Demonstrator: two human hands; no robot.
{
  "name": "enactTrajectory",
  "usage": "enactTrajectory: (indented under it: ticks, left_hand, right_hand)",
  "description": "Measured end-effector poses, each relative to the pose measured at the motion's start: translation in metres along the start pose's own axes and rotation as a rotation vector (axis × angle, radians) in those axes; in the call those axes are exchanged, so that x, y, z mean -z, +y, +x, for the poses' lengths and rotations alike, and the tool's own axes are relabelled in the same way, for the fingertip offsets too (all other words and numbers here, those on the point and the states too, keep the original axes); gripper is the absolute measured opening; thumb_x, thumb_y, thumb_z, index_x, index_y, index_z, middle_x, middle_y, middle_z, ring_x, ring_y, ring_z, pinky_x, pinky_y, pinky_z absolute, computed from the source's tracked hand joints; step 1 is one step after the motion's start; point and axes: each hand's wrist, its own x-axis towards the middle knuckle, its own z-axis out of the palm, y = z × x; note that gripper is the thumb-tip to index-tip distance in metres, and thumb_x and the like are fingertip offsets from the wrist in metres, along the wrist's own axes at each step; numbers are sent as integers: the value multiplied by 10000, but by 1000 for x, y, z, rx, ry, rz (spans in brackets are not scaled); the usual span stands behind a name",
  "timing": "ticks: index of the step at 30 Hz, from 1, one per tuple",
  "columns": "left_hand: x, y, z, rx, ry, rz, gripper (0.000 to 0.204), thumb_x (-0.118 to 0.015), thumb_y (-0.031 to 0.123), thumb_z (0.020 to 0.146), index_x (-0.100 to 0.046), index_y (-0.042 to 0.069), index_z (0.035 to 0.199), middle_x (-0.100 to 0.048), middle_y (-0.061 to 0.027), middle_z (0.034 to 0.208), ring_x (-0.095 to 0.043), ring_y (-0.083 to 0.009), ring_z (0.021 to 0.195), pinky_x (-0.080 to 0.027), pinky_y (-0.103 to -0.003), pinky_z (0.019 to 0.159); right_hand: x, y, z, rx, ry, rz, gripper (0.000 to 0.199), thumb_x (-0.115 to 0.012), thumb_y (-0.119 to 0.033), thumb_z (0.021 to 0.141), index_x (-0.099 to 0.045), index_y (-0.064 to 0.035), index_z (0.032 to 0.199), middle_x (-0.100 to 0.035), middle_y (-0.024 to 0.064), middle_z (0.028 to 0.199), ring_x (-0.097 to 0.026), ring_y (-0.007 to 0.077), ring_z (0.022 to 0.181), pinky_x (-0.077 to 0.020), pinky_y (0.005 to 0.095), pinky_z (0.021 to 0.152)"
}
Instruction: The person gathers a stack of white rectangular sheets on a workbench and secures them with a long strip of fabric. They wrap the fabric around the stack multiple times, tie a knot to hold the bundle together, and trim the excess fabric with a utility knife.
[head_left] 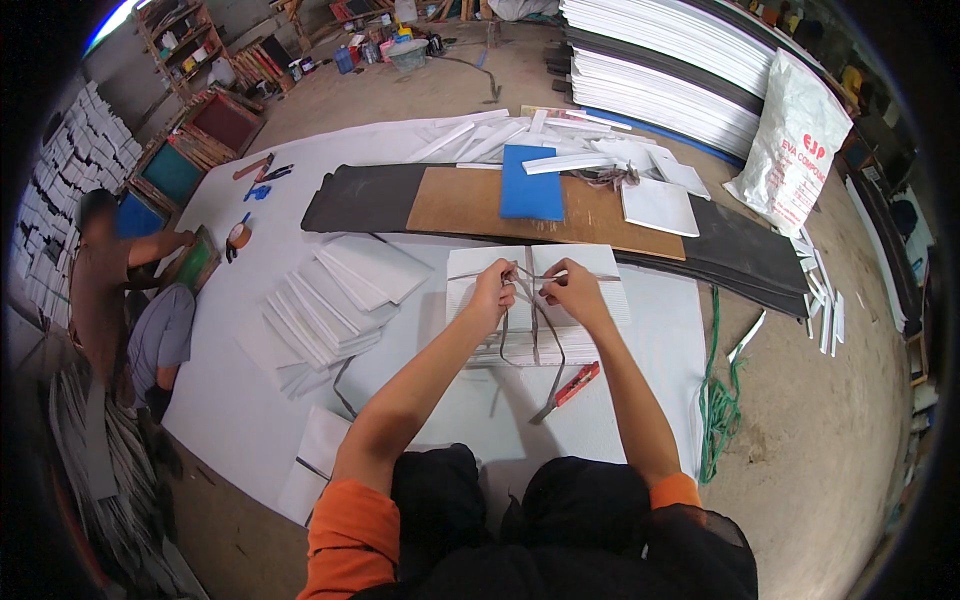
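Both hands (530, 292) pinch strap (535, 330) atop white stack (600, 300).

Left grip (492, 290) pinched, right grip (572, 290) pinched, forearms converging

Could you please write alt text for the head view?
Seen from above, a person's left hand and right hand pull grey strapping across a stack of white sheets on a white floor covering. A red utility knife lies beside the stack, and more white sheets fan out to the left.
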Motion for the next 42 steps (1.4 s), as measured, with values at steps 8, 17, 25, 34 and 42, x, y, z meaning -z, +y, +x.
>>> enactTrajectory:
  ticks: [8, 17, 25, 34, 42]
  left_hand:
    - [-2, 17, -7, 14, -67, -65, 105, -477, 187, 845, -449, 108, 781, -421, 43, 677, -292, -32, 461, -225, -181, 395]
    - [-2, 21, -8, -35, -90, 19, 102, -477, 173, 861, -480, 74, 840, -432, 28, 698, -293, -39, 483, -236, -179, 413]
    - [-8, 10, 1, -376, 18, 761, 183, -615, 166, 754, -623, -6, 819, -575, -38, 623, -513, -95, 538, -394, -226, 481]
    - [-9, 9, 14, -480, 220, 1276, 153, -665, 141, 654, -657, 9, 729, -623, -78, 602, -601, -167, 554, -467, -289, 581]
    - [-12, -5, 27, -614, 274, 1434, 175, -672, 166, 640, -611, 1, 631, -606, -103, 580, -606, -232, 596, -464, -328, 611]
  right_hand:
    - [-24, -16, 4, 7, 49, -306, 370, -637, -91, 687, -409, -29, 972, -594, 203, 726, -571, 366, 775, -441, 416, 696]
    - [-25, -14, 14, 298, 118, -270, 146, -536, -96, 773, -626, 8, 826, -630, 107, 703, -524, 261, 828, -436, 330, 733]
    - [-1, -2, 19, -139, 176, 834, 170, -489, -133, 861, -533, 28, 893, -512, 60, 735, -528, 134, 657, -516, 301, 712]
    - [82, -53, 10, 37, 437, 193, 185, -480, -194, 866, -560, -28, 859, -450, 15, 569, -435, 133, 510, -363, 256, 497]
    - [49, 0, -14, 214, 153, -782, 169, -588, -241, 749, -653, -95, 804, -622, 100, 741, -531, 262, 759, -353, 417, 771]
